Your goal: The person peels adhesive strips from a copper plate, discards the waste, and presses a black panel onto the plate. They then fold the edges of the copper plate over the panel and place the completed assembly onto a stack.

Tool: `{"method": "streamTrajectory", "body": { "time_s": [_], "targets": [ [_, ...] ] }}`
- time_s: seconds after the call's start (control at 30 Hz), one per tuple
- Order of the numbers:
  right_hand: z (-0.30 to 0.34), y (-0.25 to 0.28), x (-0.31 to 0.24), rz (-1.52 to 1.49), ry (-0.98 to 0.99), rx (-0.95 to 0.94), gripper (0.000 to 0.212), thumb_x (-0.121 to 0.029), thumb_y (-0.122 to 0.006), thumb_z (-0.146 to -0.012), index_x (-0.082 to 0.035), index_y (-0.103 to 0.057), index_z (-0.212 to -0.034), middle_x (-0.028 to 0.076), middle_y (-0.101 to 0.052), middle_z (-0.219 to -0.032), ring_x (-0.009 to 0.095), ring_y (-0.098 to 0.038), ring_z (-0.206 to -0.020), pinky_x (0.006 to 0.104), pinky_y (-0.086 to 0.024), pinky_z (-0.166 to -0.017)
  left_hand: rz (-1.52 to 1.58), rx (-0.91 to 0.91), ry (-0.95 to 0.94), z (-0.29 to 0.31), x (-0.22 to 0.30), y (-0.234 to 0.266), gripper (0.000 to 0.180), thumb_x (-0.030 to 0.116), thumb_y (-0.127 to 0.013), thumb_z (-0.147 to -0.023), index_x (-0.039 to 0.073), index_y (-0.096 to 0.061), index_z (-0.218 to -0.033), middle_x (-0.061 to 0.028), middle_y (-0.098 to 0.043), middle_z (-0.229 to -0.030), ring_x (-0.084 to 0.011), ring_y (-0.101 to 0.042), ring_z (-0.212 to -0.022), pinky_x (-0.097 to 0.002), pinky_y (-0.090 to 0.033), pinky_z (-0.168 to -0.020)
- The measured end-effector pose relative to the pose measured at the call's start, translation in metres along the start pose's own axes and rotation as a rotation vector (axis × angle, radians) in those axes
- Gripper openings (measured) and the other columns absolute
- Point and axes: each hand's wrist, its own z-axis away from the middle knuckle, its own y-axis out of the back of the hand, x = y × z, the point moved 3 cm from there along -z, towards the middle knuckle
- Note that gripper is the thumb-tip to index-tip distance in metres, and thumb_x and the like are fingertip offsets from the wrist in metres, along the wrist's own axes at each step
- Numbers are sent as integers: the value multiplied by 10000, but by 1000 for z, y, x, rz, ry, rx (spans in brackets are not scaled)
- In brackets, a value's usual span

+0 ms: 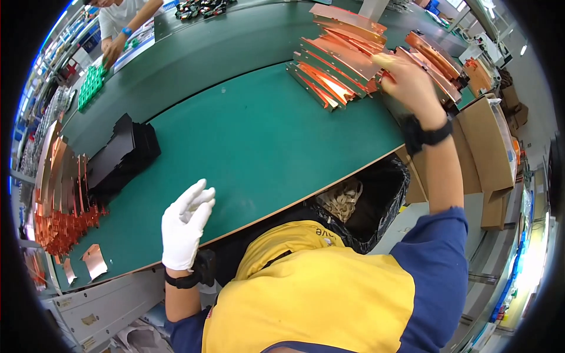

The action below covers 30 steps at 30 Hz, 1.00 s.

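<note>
1. At the far right of the bench, my right hand (409, 82) has its bare fingers curled in among the copper plates (335, 67). They seem to pinch the near end of one plate, though the back of the hand hides the fingertips, so I cannot tell how firm the grip is.
2. My left hand (185, 226), in a white glove, hovers over the near edge of the green mat (247, 141). Its fingers are loosely spread and hold nothing.
3. I judge the step in hand to be picking one plate off the fanned stack. The next move calls for separating a single sheet cleanly from its neighbours and lifting it along its length without dragging the others.
4. Those plates lie overlapped like shingles. Their long axes run from upper right down to lower left, with the lower ends pointing toward the middle of the mat.
5. Further out, a black stack of formed parts (123, 156) sits at my left. Beyond it stand more copper pieces (59, 200).
6. Below the bench edge, a black bin (376, 200) holds pale scraps, with cardboard boxes (488, 147) just beside it.
7. Across the bench, another person's hand (115, 50) works near a green tray (89, 85).
</note>
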Motion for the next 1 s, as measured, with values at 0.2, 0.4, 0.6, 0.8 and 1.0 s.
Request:
{"method": "streamTrajectory", "body": {
  "time_s": [0.2, 0.4, 0.6, 0.8, 1.0],
  "targets": [
    [-17, -34, 0, 123, 154, -27, 278, -92, -573, -836, -125, -673, -1093, 116, -693, -941, 305, -665, -851, 398, -532, -739, -75, 22, -141, 12, 1, 4, 393, -57, -583, -886, -47, -556, -1279, -172, -670, -1126, -210, -652, -1027, -305, -504, -913],
    [-14, 33, -21, 269, 148, 511, 239, -102, -598, -871, -127, -671, -1097, 104, -685, -864, 276, -661, -762, 345, -528, -660, -6, 156, -139, 20, -8, 10, 377, -72, -616, -849, -33, -610, -1223, -164, -693, -1080, -177, -666, -975, -282, -514, -879],
    [-39, 117, -66, -580, -79, 203, 218, -137, -635, -924, -16, -658, -1104, 33, -673, -838, 76, -601, -782, 255, -478, -673, -145, 218, -295, 24, -1, -2, 373, -77, -625, -840, -33, -619, -1210, -165, -698, -1070, -172, -671, -957, -279, -509, -872],
    [-96, 30, -191, -853, 326, -745, 120, -64, -618, -875, 24, -631, -956, 36, -642, -797, 107, -598, -789, 255, -489, -703, -115, 442, -353, 39, -18, 7, 342, -59, -641, -837, -33, -625, -1177, -155, -702, -1049, -161, -672, -912, -269, -513, -817],
    [-113, -34, -322, -513, 980, -1096, 175, -87, -637, -802, 26, -664, -934, 134, -666, -825, 217, -626, -757, 328, -499, -697, 34, 553, -187, 59, -29, 4, 339, 2, -692, -813, -13, -617, -1143, -132, -700, -1007, -157, -660, -828, -269, -514, -726]
  ]
}}
